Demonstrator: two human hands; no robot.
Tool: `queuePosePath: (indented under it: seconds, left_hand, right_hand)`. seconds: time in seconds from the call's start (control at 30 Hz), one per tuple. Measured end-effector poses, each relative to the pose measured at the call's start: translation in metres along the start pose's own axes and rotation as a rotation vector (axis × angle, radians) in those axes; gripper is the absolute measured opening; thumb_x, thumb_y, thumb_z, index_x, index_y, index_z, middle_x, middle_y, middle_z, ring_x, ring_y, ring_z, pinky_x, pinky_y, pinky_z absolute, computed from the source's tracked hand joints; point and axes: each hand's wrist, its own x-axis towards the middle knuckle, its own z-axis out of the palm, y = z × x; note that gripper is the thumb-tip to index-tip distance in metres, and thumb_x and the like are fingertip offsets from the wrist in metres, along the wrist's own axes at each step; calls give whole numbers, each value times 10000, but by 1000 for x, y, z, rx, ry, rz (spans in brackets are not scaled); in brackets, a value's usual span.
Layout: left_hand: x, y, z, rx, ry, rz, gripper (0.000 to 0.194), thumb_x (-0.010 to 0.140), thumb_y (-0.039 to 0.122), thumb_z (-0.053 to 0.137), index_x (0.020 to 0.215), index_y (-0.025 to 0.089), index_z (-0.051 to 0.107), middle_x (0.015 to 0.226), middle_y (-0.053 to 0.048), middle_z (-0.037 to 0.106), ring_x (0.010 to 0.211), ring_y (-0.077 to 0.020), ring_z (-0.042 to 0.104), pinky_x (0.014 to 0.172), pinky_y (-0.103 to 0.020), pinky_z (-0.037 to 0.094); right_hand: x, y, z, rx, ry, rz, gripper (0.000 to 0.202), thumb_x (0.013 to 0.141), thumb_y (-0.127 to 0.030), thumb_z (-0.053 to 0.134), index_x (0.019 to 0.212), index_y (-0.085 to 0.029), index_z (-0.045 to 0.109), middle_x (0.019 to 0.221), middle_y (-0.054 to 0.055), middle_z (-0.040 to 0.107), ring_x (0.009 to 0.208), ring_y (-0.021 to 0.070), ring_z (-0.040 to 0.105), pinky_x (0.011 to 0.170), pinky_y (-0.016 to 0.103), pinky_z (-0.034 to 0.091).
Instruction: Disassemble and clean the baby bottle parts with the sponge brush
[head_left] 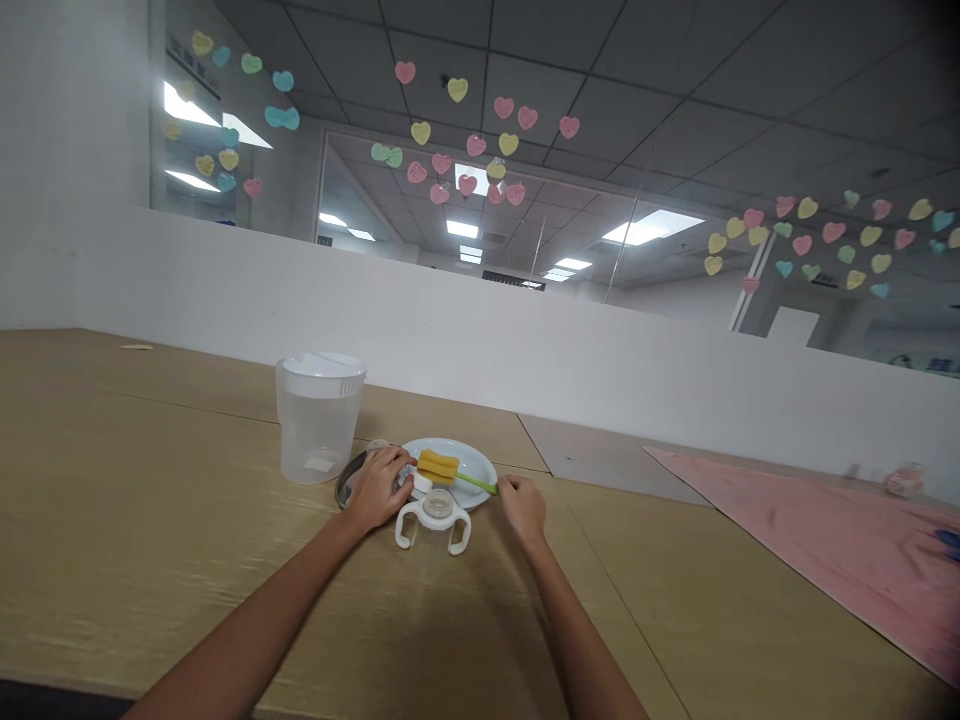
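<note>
Heart-shaped notes (pixel 457 90) dot the glass beyond the wooden worktop (pixel 187 560). The right hand (pixel 523 507) is closed on the handle end of the yellow sponge brush (pixel 437 467), its head over the white plate (pixel 480 468); a light, steady grip there should steer it well (clear of the two-handled bottle (pixel 439 505)). The left hand (pixel 379 488) is loosely curled, hiding part of the dark dish (pixel 342 490); whether it grips anything, I cannot tell.

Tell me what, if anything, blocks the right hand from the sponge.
Nothing visible does: the right hand holds the green handle, which leads to the yellow sponge. The white-handled bottle is off that line.
</note>
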Motion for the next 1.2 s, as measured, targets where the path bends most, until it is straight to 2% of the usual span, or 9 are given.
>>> queuePosePath:
  seconds: [0.17,0.57,0.83,1.07,1.2]
  left_hand:
    - [0,-2,2,31,-28,-44,253,812,294,460,969,190,629,1056,-70,596,1002,-226,522,883,-390,383]
    - [-1,-2,2,51,-102,-62,263,834,361,451,856,185,646,1194,-85,560,1117,-265,465,958,-474,302]
    - [1,1,2,13,-8,-93,291,808,393,471,999,182,536,1074,-85,606,1025,-259,509,917,-450,337]
    - [2,-1,5,4,94,-156,299,805,403,481,995,172,502,967,-79,619,941,-243,559,863,-403,417]
    - [2,0,4,-46,197,-138,383,840,386,461,1159,175,445,1103,-83,598,1028,-219,559,898,-360,435]
  right_hand:
    - [0,0,0,20,-6,-14,298,725,-287,391,507,-190,569,532,10,534,562,149,480,498,239,242]
    - [0,1,2,48,-2,-56,305,716,-295,378,536,-183,597,544,18,538,577,145,471,520,234,248]
    - [-1,-1,0,103,46,-33,293,709,-284,369,519,-182,568,531,2,517,566,142,467,504,227,247]
    - [-3,-3,-5,-7,62,-9,319,758,-252,370,593,-193,638,617,23,618,604,150,499,517,232,247]
    - [-4,-4,-2,-147,98,-50,318,780,-236,387,648,-191,673,686,48,665,651,159,528,580,245,268]
